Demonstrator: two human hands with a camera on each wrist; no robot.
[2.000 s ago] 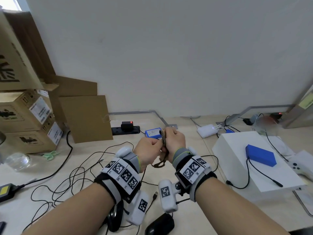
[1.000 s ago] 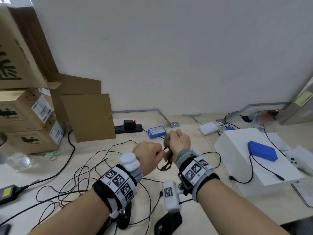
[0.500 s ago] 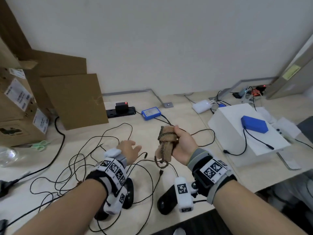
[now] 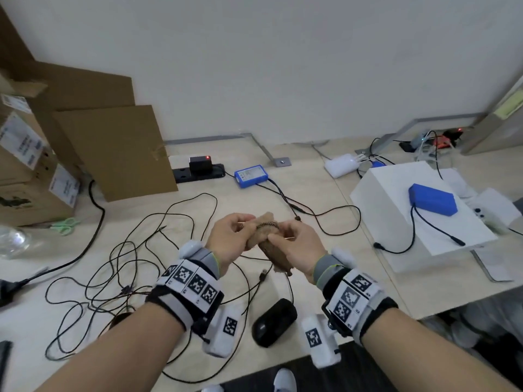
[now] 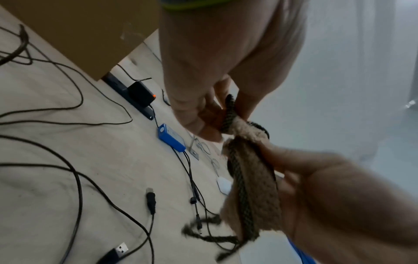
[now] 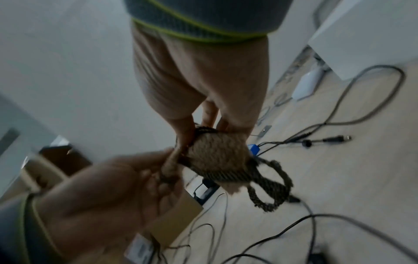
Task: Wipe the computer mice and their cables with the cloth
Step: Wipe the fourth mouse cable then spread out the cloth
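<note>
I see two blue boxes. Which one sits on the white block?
The plain dark-blue box at right, atop the white block; the labelled blue box lies on the desk.

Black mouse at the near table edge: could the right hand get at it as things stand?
Probably not at once: the right hand grips the cloth together with the left hand. The black mouse lies uncovered below them, so the path looks free once that grip lets go.

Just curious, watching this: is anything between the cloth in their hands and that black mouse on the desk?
Nothing solid. The cloth, held by the left hand and right hand, is above the desk; only thin cables lie around the mouse.
</note>
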